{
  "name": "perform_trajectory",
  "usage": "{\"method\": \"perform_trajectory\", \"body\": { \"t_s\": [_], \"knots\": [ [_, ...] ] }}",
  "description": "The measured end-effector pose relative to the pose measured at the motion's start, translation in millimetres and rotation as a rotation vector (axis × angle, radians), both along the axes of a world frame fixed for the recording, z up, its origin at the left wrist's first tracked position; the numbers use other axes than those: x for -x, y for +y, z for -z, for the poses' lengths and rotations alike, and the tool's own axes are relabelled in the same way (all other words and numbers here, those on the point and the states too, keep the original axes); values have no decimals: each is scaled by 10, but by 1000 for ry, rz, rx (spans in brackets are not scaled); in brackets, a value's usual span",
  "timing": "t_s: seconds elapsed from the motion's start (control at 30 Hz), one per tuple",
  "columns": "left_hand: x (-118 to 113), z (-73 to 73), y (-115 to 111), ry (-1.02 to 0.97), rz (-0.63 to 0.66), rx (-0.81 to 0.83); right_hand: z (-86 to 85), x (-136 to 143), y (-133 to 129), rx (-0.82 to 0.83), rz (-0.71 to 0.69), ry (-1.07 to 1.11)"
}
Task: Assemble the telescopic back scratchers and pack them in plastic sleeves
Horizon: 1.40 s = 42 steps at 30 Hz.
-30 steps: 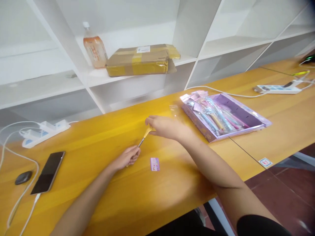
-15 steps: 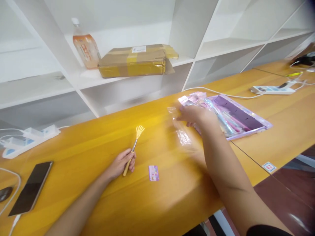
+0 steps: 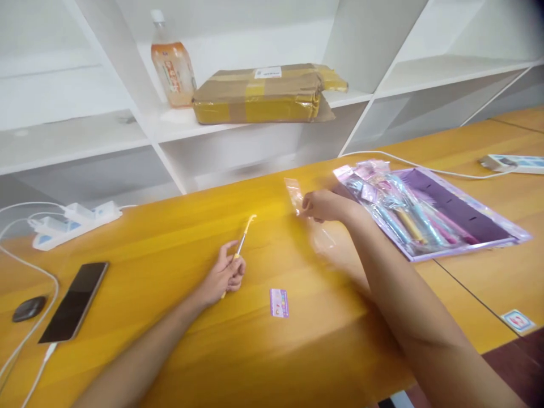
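Note:
My left hand (image 3: 225, 273) is closed around the handle of a small back scratcher (image 3: 244, 237). It has a metal shaft and a pale claw head, now seen edge-on and pointing away from me. My right hand (image 3: 321, 205) has its fingers curled together on a clear plastic bag (image 3: 294, 192), part of which is hidden beneath the hand and wrist. On the table between the hands, nearer to me, lies a small purple and white card (image 3: 279, 303).
At right, a purple box (image 3: 505, 229) holds several wrapped colourful items (image 3: 403, 207). A phone (image 3: 74, 303), mouse (image 3: 29, 309) and power strip (image 3: 76, 224) lie left, with cables. A taped carton (image 3: 263, 96) and bottle (image 3: 173, 73) stand on the shelf; another power strip (image 3: 516, 163) is far right.
My right hand has moved from beside the box onto the plastic bag. My left hand has turned the back scratcher, so its claw faces sideways. The whole view has shifted.

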<state>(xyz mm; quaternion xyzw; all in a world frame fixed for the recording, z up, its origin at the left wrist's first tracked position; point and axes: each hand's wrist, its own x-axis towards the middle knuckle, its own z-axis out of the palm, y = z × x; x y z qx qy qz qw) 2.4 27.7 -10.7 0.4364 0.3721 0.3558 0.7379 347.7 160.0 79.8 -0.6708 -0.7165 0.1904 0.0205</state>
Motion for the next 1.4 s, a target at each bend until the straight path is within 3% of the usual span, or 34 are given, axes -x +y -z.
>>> {"method": "perform_trajectory", "body": {
  "t_s": [0.1,0.2,0.27,0.37,0.43,0.57,0.63,0.77,0.97,1.07,1.17,1.3,1.4],
  "knots": [
    [18,13,1,-37,-8,-9,-87,406,-190,1,-83,422],
    [59,25,-13,-20,112,-68,-19,892,-441,-141,-117,777],
    [68,18,-29,44,138,-111,91,1154,-592,-232,-134,881],
    [37,1,-51,179,59,-142,249,1367,-722,-263,-207,961],
    [7,7,-56,232,-3,-144,320,1404,-731,-242,-200,1048],
    [-8,75,-47,227,-86,-138,456,1399,-648,-86,-3,1188],
    [3,104,-43,231,-100,-147,560,1425,-620,68,-50,1153],
    [6,78,-47,255,-105,-168,767,1540,-658,239,-286,1120],
    [-21,-81,-62,391,-81,-310,825,1632,-766,369,-116,1282],
    [-20,-81,-63,448,-88,-392,828,1650,-775,338,-60,1317],
    [-15,-6,-34,386,-170,-399,833,1604,-689,259,106,1499],
    [35,83,108,77,-506,-232,794,1396,-485,-2,299,1618],
    [139,68,260,-138,-702,-120,781,1223,-408,-200,197,1374]
  ]
}}
